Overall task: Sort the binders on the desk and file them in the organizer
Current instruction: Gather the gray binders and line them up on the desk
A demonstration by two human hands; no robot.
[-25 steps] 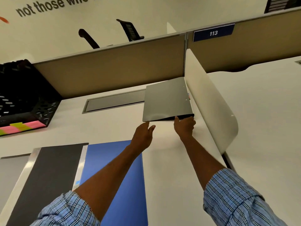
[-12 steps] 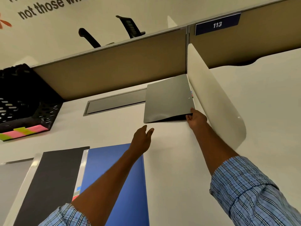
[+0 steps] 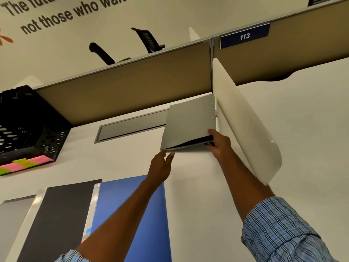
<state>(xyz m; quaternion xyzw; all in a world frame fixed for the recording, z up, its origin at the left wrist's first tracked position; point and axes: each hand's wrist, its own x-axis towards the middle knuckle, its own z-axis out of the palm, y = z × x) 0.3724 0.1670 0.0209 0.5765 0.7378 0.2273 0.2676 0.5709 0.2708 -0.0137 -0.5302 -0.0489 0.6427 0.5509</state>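
Grey binder (image 3: pixel 189 121), blue binder (image 3: pixel 132 214), black binder (image 3: pixel 58 222), black organizer (image 3: pixel 28 125) with pink-and-green notes (image 3: pixel 24 164), blue plaid sleeve (image 3: pixel 283 235), white desk (image 3: pixel 311 148).

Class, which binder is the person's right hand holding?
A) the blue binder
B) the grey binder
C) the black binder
B: the right hand grips the near corner of the grey binder beside the white divider; the blue binder and black binder lie on the desk in no hand.
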